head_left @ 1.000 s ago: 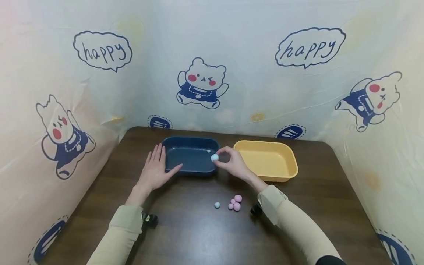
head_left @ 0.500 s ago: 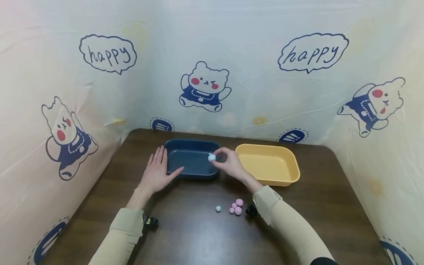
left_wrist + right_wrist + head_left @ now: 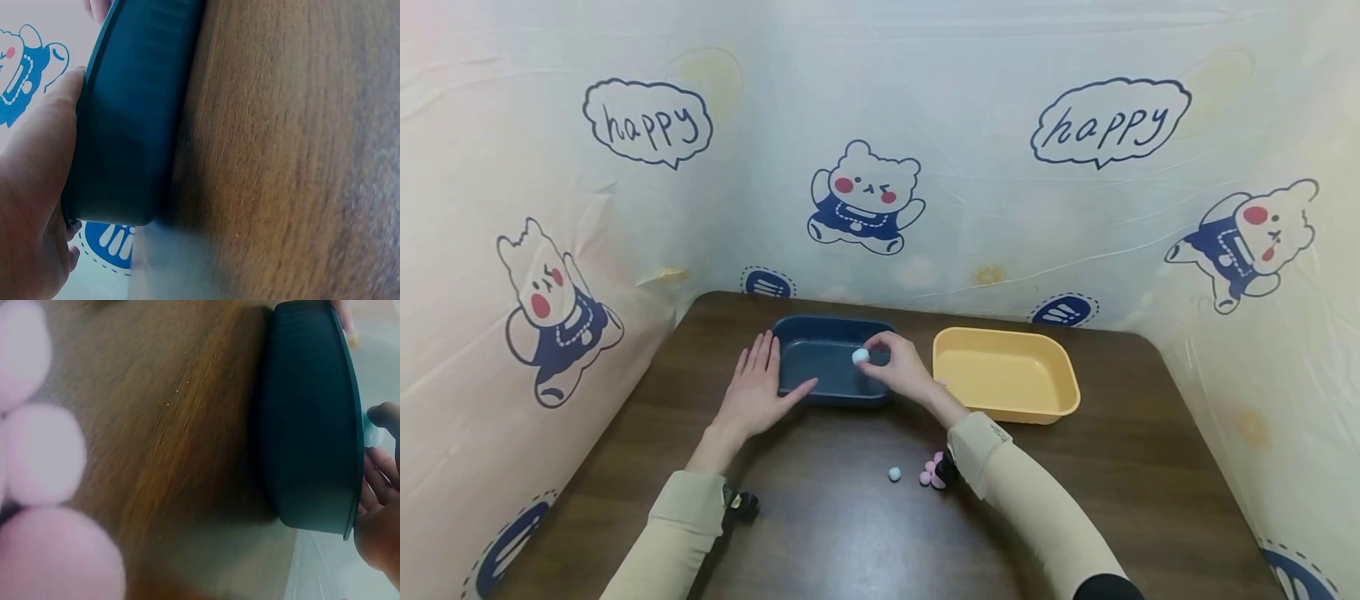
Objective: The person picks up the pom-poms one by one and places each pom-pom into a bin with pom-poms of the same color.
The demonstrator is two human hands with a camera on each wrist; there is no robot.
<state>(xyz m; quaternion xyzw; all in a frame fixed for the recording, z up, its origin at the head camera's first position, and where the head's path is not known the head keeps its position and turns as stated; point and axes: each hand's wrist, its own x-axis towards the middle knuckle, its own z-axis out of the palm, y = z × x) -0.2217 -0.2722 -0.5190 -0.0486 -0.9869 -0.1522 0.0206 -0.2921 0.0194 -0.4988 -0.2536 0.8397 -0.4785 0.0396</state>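
My right hand [image 3: 904, 367] pinches a light blue ball [image 3: 861, 357] between thumb and fingertips, above the right part of a dark blue tray [image 3: 842, 402]. In the right wrist view the ball [image 3: 373, 432] peeks out just past the tray's rim. My left hand [image 3: 752, 396] lies against the tray's left end, fingers straight along the side and thumb at the front rim. The left wrist view shows that thumb [image 3: 47, 131] on the upper edge of the tray wall [image 3: 128, 119].
A yellow tray [image 3: 1011, 415] stands right of the blue one. On the table [image 3: 820, 533] nearer me are a small light blue ball [image 3: 894, 474] and a cluster of several pink balls [image 3: 926, 478], partly covered by the right wrist's camera [image 3: 947, 469]. A printed curtain [image 3: 970, 192] surrounds the table.
The right hand has moved left with its light blue ball, from the tray's right edge to over its inside. A small ball seen inside the tray earlier is now hidden. My left hand stays put.
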